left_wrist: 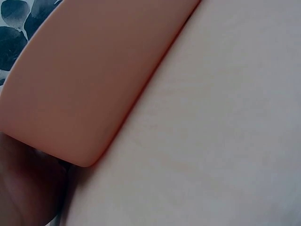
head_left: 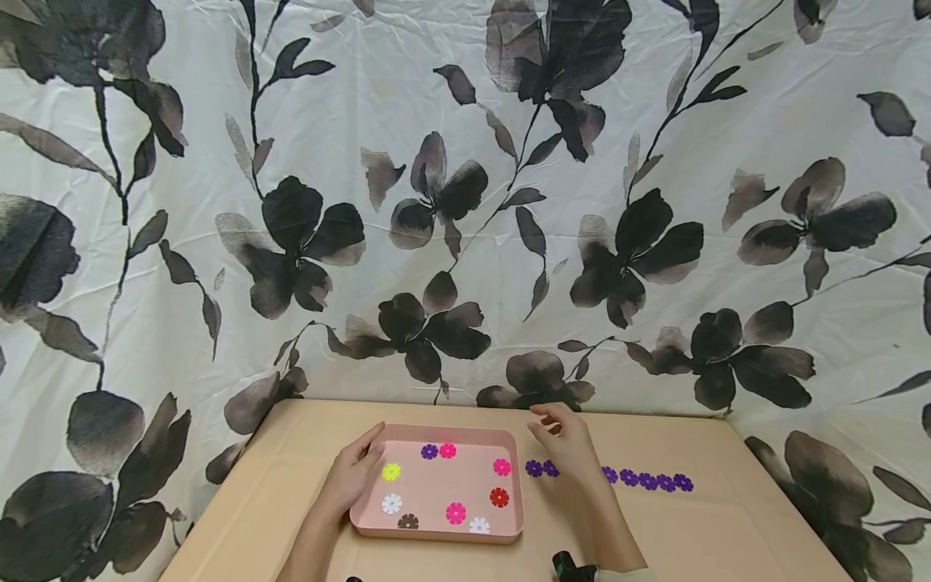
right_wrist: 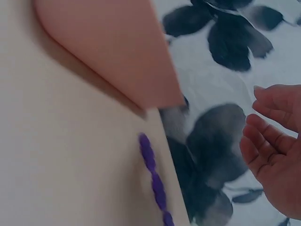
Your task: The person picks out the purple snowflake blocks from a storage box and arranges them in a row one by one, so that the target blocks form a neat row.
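A pink tray [head_left: 436,533] sits mid-table and holds several flower-shaped discs: purple [head_left: 429,451], pink [head_left: 455,512], yellow [head_left: 391,471], red [head_left: 499,497], white and brown. My left hand [head_left: 367,457] holds the tray's left rim; the left wrist view shows only the tray's outer wall [left_wrist: 94,80] and a bit of that hand. My right hand [head_left: 553,424] hovers just right of the tray with relaxed, empty fingers [right_wrist: 268,141]. Below it, a row of purple discs [head_left: 647,480] lies on the table, seen edge-on in the right wrist view as purple discs [right_wrist: 153,174] beside the tray [right_wrist: 113,47].
The tan table [head_left: 727,533] ends at a white curtain with dark flowers [head_left: 465,202] that hangs close behind and wraps both sides. A black wrist device [head_left: 570,566] shows at the bottom edge. Bare tabletop [left_wrist: 211,141] lies around the tray.
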